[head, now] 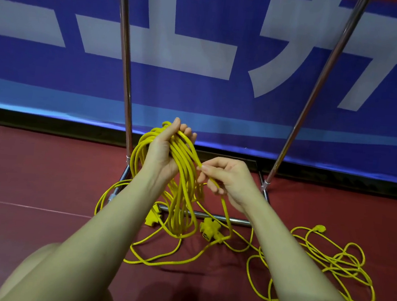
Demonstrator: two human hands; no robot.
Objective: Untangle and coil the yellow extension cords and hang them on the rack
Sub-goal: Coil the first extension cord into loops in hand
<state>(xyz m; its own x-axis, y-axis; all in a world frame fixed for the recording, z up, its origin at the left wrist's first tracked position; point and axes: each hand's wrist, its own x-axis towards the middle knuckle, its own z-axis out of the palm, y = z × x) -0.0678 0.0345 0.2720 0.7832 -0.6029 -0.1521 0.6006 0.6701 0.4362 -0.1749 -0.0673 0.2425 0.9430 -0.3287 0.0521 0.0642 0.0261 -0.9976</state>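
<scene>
My left hand (166, 147) grips the top of a bundle of yellow cord loops (183, 192) that hang down toward the floor. My right hand (228, 180) pinches a single strand of the same cord just right of the bundle; that strand runs down to a yellow multi-socket end (209, 228) on the floor. A second socket block (152, 216) lies partly behind my left forearm. More yellow cord (327, 260) lies tangled on the floor at the right, with a plug (319, 228) at its far end. The metal rack (126, 58) stands right behind my hands.
The rack has two chrome uprights, the right one (320, 84) leaning in view, and a low base bar (210, 215) on the red floor (32, 183). A blue banner with white lettering (203, 41) covers the wall behind. Loose cord loops (157, 260) lie near my knees.
</scene>
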